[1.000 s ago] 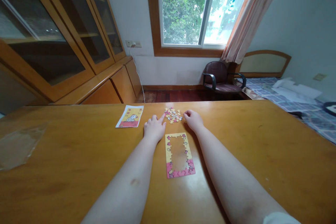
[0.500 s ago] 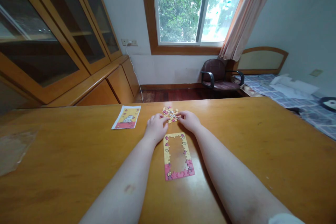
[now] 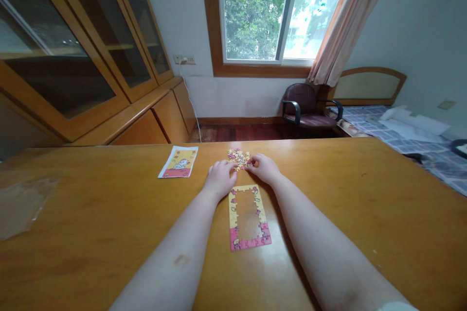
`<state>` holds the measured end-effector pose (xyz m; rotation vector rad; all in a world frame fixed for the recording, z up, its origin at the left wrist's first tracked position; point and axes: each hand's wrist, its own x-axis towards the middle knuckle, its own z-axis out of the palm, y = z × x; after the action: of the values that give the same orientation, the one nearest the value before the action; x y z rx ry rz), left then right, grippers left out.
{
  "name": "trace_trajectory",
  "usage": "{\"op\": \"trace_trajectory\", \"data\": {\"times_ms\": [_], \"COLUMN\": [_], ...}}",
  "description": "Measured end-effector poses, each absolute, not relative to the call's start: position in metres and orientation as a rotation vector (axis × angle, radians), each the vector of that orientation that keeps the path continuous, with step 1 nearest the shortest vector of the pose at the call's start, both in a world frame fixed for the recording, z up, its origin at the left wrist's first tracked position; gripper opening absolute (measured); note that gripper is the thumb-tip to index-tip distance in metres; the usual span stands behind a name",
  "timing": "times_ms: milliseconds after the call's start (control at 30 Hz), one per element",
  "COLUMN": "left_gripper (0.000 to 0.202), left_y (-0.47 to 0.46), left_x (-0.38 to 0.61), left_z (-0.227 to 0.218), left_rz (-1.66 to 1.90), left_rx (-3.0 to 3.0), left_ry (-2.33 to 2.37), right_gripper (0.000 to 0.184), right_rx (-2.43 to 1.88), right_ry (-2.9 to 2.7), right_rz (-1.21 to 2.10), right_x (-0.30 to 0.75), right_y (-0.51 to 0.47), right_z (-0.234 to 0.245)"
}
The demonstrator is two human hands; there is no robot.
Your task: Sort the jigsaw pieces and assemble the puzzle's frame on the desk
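Note:
A small heap of loose jigsaw pieces (image 3: pixel 239 157) lies on the wooden table (image 3: pixel 365 214). My left hand (image 3: pixel 220 178) and my right hand (image 3: pixel 264 168) both rest at the near edge of the heap, fingers curled and pinched toward it. What their fingertips hold is too small to see. Just below the hands lies the finished puzzle border (image 3: pixel 248 217), yellow on top and pink at the bottom, with its middle open. A picture card (image 3: pixel 178 162) with the same design lies to the left.
A clear plastic bag (image 3: pixel 22 201) lies at the table's left edge. Glass-door wooden cabinets (image 3: pixel 83 53) line the left wall. Beyond the table are a dark armchair (image 3: pixel 304 107), a window and a bed (image 3: pixel 412 133) on the right.
My hands have closed in from either side of the loose pieces and now nearly meet at the heap's near edge. The heap looks pushed tighter together.

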<state>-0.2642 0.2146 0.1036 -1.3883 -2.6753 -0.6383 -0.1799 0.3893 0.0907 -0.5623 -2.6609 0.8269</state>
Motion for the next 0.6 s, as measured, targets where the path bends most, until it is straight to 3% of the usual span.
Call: {"op": "trace_trajectory", "data": {"times_ms": [200,400,600], "left_gripper": [0.03,0.037,0.05], "left_y": [0.215,0.216,0.216], "left_x": [-0.265,-0.264,-0.264], "left_z": [0.1,0.098,0.096], "left_rz": [-0.573,-0.598,-0.506], "left_rx": [-1.398,-1.482,-1.406], "left_ry": [-2.741,-2.702,-2.748], "right_gripper": [0.015,0.018,0.025], "right_rx": [-0.717,-0.936,-0.644], "right_ry": [-2.378,-2.335,-2.52], "right_rz": [1.166,0.955,0.761], "right_x": [-0.183,-0.183,-0.181], "right_y": [0.398,0.407,0.398], "right_z": [0.084,0.081,0.085]}}
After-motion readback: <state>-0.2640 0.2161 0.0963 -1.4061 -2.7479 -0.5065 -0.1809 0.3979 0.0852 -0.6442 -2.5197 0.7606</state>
